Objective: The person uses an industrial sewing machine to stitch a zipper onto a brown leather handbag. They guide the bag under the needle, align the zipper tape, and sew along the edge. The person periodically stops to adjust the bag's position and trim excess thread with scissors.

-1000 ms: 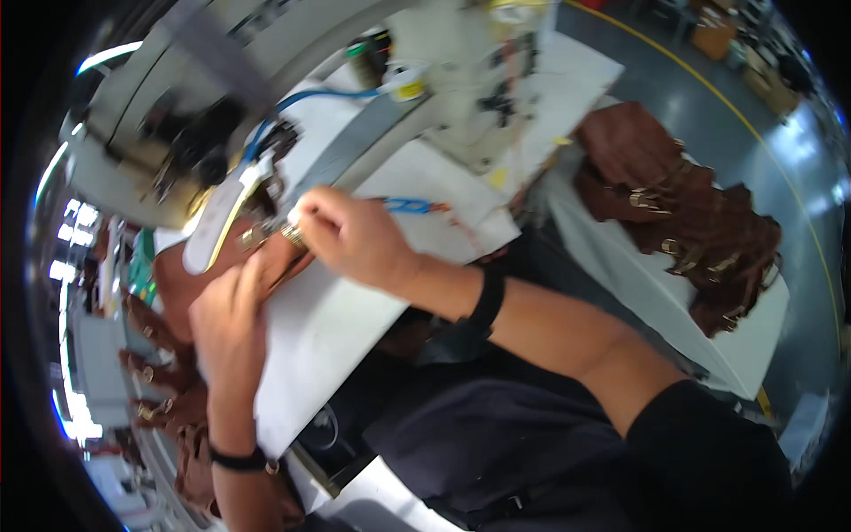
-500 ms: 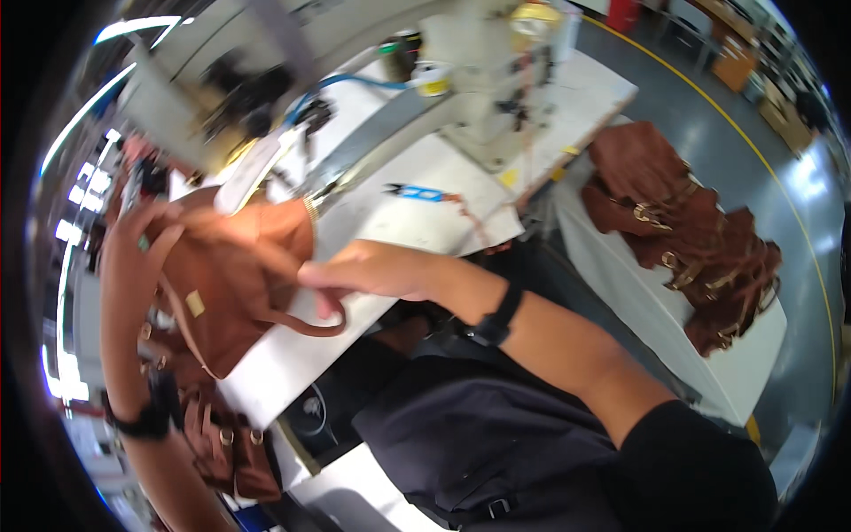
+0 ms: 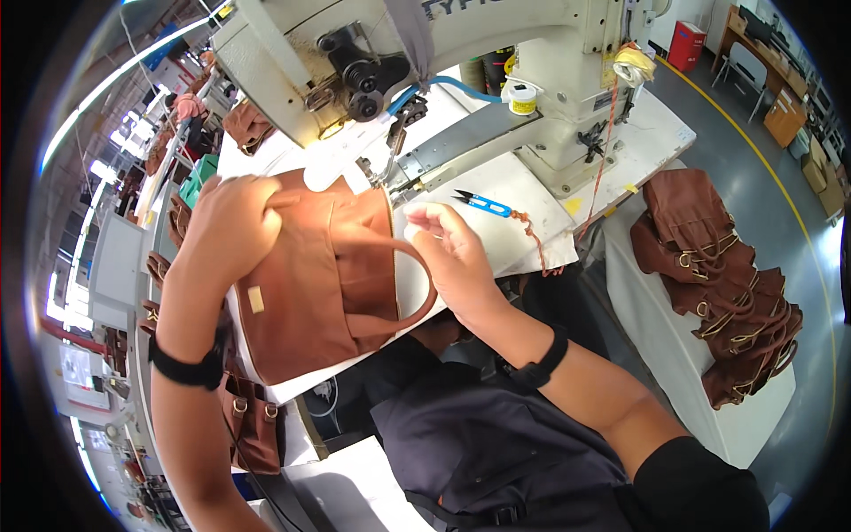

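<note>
The brown bag (image 3: 297,324) lies near the front edge of the table (image 3: 660,140), its looped handle (image 3: 433,285) pointing right. The left hand (image 3: 235,222) is on the bag's upper left part; whether that grip is closed cannot be told. The right hand (image 3: 454,266), grip partly open and apparently empty, is beside the handle. The panel should be held smooth, the handle clear of the sewing machine (image 3: 567,80) and blue snips (image 3: 484,205).
</note>
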`<state>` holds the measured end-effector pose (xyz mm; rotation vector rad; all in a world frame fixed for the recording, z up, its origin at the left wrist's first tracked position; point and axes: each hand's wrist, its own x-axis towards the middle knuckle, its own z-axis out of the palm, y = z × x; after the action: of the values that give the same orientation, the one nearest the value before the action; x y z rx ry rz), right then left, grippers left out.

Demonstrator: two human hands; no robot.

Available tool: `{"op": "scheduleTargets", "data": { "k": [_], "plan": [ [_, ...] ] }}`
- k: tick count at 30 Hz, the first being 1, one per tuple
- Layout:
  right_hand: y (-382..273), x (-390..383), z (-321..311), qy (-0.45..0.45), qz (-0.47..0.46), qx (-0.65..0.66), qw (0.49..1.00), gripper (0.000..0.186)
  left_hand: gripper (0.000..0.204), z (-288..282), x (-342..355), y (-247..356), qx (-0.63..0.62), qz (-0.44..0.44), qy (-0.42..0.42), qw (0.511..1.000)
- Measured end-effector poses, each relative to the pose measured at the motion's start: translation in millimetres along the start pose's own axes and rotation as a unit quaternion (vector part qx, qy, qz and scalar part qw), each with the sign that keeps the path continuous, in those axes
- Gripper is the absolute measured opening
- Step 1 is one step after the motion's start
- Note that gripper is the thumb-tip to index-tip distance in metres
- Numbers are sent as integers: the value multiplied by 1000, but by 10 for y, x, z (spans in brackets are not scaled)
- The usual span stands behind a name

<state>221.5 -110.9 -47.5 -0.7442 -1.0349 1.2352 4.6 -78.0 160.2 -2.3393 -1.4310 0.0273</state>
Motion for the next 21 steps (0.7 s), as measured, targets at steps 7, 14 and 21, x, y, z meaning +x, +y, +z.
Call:
{"op": "scheduleTargets", "data": {
  "k": [7,14,21],
  "plan": [
    [-53,167,-271,-222,280,374,856,55,20,-390,33,25,-131,-65,-30,989],
    [-596,296,-111,-166,314,191,915,35,34,314,170,-624,-300,-86,-277,909],
    [-266,-56,-140,-147,145,-84,975,21,25,1009,224,166,-524,-142,-160,824]
  ]
}}
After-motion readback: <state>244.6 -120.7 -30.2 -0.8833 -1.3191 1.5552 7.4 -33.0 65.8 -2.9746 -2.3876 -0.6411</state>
